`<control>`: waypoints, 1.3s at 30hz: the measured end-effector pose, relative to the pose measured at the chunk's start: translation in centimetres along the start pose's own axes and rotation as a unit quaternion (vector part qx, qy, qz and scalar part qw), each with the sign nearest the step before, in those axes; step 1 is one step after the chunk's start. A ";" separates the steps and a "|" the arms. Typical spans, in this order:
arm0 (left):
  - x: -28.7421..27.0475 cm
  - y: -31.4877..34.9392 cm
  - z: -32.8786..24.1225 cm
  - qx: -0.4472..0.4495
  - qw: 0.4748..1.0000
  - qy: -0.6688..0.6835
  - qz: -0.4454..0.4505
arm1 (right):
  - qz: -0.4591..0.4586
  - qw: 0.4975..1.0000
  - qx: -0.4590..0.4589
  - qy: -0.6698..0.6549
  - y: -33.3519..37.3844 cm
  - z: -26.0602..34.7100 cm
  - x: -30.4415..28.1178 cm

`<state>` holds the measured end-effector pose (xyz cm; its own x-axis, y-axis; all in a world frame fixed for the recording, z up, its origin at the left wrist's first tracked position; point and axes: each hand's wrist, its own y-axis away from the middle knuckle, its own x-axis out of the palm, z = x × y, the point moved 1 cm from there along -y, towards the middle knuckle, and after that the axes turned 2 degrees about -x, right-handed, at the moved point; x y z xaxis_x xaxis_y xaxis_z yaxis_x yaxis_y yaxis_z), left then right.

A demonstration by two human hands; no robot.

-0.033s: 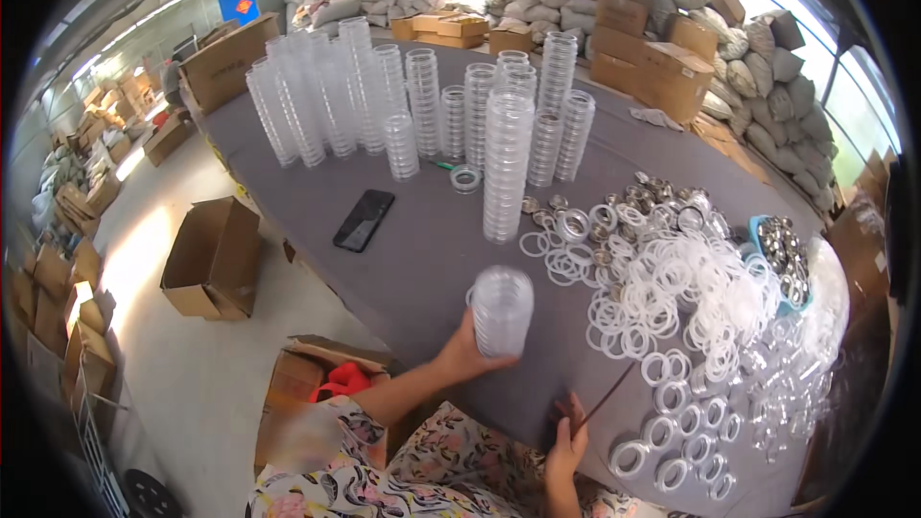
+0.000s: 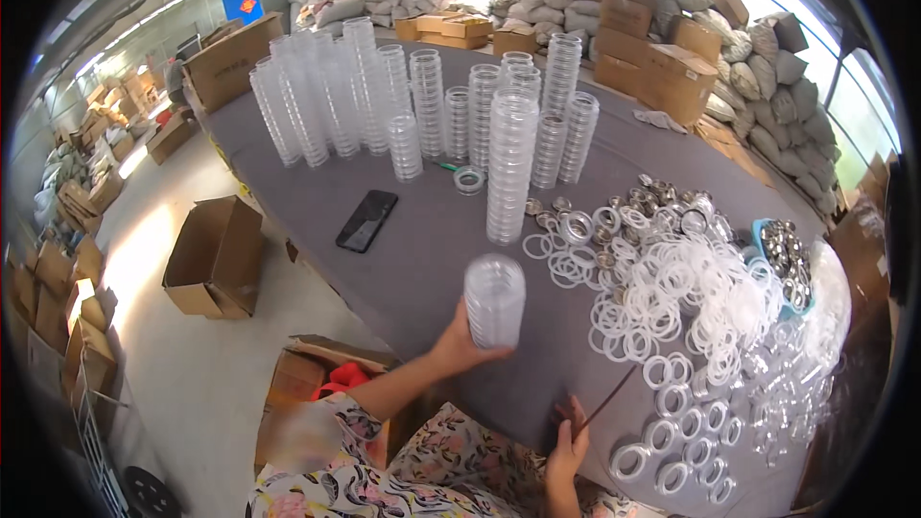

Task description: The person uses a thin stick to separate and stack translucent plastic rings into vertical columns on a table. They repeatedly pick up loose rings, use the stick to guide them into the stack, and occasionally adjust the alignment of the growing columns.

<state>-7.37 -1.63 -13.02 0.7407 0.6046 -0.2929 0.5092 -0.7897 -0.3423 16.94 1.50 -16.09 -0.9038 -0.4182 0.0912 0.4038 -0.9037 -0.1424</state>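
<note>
My left hand (image 2: 459,343) is wrapped round a short stack of clear plastic round cups (image 2: 497,305), held up near the table's front edge. My right hand (image 2: 568,448) is low at the table edge, its fingers closed on a thin dark stick (image 2: 612,395) that points up and right. Beyond the held stack stands a taller stack of clear cups (image 2: 510,173). To the right lies a heap of white plastic rings (image 2: 672,278). Several finished-looking round rings (image 2: 673,436) lie flat in loose rows beside my right hand.
Many tall clear stacks (image 2: 326,101) fill the table's far side. A black phone (image 2: 366,221) lies at the left. Metal parts fill a blue tray (image 2: 785,264); clear pieces (image 2: 782,403) spread at the right. An open carton (image 2: 213,259) is on the floor.
My left hand has shifted slightly left and away from me with the stack of clear cups. My right hand keeps its place with the stick.
</note>
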 end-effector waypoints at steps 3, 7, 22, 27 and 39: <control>-3.6 -3.9 0.8 -0.056 0.997 0.042 -0.042 | -0.018 1.000 -0.018 -0.012 -0.1 -0.3 0.0; -7.2 -10.0 5.2 -0.016 0.996 0.007 -0.082 | -0.055 0.996 -0.018 -0.062 0.7 -1.5 -0.3; -5.3 -19.3 13.1 0.082 0.967 -0.162 -0.177 | -0.115 0.987 -0.025 -0.109 1.2 -1.2 -0.2; -6.8 -17.7 15.8 0.021 0.959 -0.114 -0.260 | -0.129 0.985 -0.070 -0.093 0.7 -1.2 0.0; -12.2 -24.0 18.7 0.026 0.979 -0.160 -0.125 | -0.152 0.984 -0.031 -0.088 1.8 -2.7 -0.1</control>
<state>-36.82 11.89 -17.94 0.4159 0.7866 -0.4563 0.6279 -0.6114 -0.4816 17.40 0.16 -18.99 -0.9408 -0.1445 0.3067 0.1049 -0.9843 -0.1420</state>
